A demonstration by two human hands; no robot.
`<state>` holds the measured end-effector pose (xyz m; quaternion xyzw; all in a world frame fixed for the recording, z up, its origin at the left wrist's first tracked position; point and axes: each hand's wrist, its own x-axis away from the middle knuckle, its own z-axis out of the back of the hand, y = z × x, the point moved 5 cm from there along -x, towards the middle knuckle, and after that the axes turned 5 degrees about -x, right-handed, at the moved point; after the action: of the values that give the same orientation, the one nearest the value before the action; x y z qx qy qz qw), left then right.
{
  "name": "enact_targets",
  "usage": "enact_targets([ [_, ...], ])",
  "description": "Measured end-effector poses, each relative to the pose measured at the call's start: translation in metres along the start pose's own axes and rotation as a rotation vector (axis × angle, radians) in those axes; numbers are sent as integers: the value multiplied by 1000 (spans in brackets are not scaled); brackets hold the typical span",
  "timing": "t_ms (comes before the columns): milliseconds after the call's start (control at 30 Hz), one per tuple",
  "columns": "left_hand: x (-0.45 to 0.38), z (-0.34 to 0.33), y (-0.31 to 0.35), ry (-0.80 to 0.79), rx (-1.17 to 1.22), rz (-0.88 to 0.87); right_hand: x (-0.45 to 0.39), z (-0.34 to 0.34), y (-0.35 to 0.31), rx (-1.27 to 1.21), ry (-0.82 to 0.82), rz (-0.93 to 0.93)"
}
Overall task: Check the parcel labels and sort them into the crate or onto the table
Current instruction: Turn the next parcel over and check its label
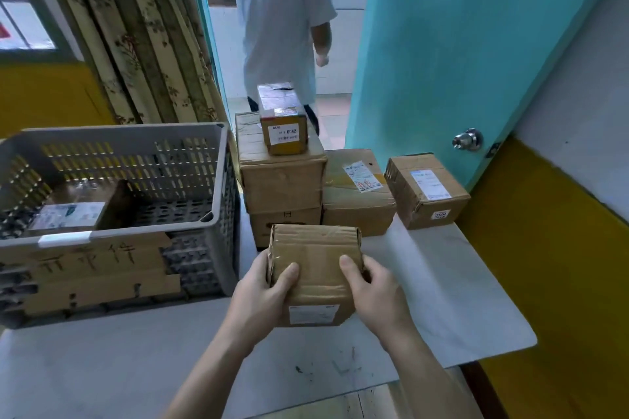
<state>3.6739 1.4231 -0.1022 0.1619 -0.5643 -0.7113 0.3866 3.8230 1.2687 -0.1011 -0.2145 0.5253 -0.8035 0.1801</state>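
A brown cardboard parcel [316, 269] with taped seams is held above the white table [452, 296]. Its white label faces me on the near side. My left hand [262, 296] grips its left edge, thumb on top. My right hand [374, 296] grips its right edge, thumb on top too. A grey slotted crate [218, 180] stands at the left with one labelled parcel [75, 211] inside.
Behind the held parcel stand two stacked boxes [282, 180] topped by a small box [284, 126] marked 0042. Two more labelled boxes [357, 190] [425, 190] sit to the right. A teal door [459, 44] stands open; a person [282, 20] is in the doorway.
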Motion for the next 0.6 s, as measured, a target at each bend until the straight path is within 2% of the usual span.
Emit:
enact_targets([
  [133, -2, 3, 0, 41, 11, 20, 3, 1, 1, -2, 12, 49],
  [267, -6, 6, 0, 84, -16, -30, 6, -4, 3, -42, -25, 40],
  [433, -3, 3, -3, 68, 10, -76, -1, 1, -7, 47, -26, 26],
  [600, -4, 2, 0, 66, 27, -13, 6, 3, -6, 54, 13, 109],
])
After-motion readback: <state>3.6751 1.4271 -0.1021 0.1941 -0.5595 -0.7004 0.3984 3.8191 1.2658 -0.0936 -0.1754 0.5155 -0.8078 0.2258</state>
